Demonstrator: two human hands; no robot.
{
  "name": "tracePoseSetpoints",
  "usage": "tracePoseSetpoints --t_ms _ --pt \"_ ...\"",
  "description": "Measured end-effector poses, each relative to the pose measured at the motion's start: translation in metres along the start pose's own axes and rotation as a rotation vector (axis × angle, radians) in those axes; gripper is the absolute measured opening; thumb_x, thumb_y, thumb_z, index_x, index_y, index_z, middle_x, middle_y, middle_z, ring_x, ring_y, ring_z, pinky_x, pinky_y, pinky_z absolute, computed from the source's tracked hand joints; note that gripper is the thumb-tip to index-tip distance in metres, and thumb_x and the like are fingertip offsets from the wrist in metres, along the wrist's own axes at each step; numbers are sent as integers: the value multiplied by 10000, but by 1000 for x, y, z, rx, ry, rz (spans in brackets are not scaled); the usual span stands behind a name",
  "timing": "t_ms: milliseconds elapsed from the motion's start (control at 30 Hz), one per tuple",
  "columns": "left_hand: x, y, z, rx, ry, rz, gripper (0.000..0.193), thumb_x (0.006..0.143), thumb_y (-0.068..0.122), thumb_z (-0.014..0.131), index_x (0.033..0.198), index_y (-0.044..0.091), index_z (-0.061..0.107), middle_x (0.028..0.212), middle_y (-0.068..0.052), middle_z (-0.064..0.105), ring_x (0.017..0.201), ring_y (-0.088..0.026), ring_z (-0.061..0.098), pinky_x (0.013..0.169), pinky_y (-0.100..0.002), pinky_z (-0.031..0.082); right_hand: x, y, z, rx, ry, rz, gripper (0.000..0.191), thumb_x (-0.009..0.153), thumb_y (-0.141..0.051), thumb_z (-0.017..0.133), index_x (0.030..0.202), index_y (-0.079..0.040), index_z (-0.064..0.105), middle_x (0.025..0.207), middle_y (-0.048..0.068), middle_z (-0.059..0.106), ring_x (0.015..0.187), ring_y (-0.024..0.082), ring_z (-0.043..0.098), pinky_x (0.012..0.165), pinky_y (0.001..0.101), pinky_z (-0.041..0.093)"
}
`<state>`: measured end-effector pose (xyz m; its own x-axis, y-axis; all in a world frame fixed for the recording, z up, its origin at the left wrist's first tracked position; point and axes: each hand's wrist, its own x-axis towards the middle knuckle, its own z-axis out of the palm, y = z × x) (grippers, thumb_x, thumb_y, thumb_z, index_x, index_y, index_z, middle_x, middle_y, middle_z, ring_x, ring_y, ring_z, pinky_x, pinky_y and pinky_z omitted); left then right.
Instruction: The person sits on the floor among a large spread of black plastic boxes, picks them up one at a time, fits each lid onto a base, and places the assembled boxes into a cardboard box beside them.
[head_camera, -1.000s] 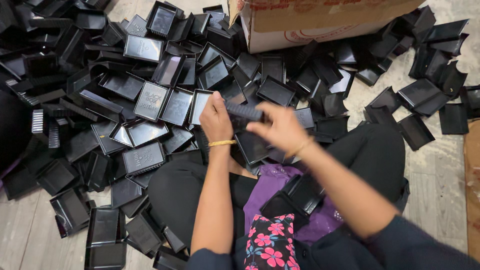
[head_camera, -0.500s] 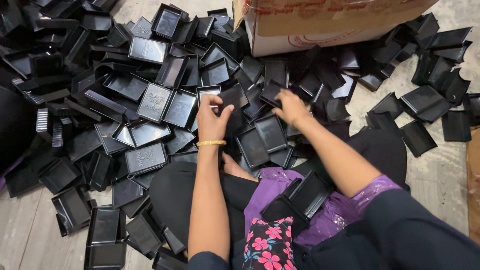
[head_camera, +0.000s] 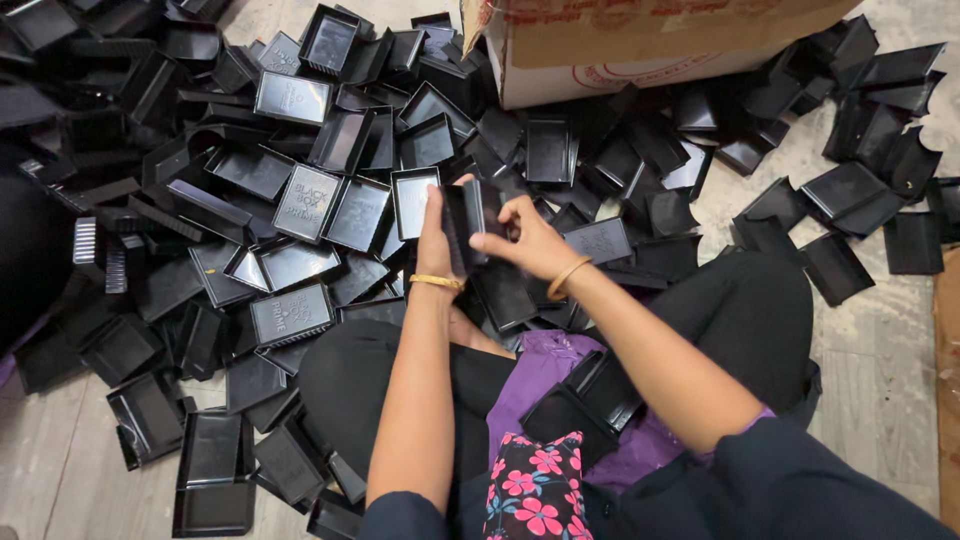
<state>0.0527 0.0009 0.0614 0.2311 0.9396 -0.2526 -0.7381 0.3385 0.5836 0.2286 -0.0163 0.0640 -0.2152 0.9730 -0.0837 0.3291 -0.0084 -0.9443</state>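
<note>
Left hand (head_camera: 436, 232) and right hand (head_camera: 522, 236) both closed around one small black box (head_camera: 470, 222), held upright on edge between them, above the lap. Left fingers wrap its left side, right fingertips pinch the right edge. Box: rigid, rectangular, smooth matte plastic by the look of it.

Gold bangle on each wrist.

Floor (head_camera: 880, 340): pale wood-grain planks, buried under a loose heap of shallow black trays (head_camera: 290, 265), flat rectangles with raised rims, some glossy inside, some bearing pale lettering. Brown cardboard carton (head_camera: 640, 45) sits at the top, corrugated, flap open. More trays (head_camera: 585, 400) rest on the lap against purple cloth.
</note>
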Motion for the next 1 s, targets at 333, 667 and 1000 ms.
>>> tracePoseSetpoints --t_ms 333,667,1000 --pt "13 -10 -3 102 -35 66 625 1037 552 478 1387 45 582 1155 -97 683 1017 -200 671 915 -344 552 -24 -33 -7 396 114 31 665 812 -133 866 1383 -56 534 1253 158 673 1119 206 698 945 333 600" --pt "5 -16 2 140 -19 84 494 1057 508 397 1362 154 558 1075 -99 650 905 -191 671 786 -337 570 -33 -39 9 393 77 71 604 807 -107 853 1356 -56 607 1257 123 676 1084 158 700 931 312 604" --pt "1 7 4 1144 382 735 568 1091 309 339 738 3 663 689 -142 652 664 -318 639 679 -417 473 -52 -53 -12 397 -50 111 497 805 -151 851 1212 -44 586 1140 -7 664 1009 68 666 820 288 591"
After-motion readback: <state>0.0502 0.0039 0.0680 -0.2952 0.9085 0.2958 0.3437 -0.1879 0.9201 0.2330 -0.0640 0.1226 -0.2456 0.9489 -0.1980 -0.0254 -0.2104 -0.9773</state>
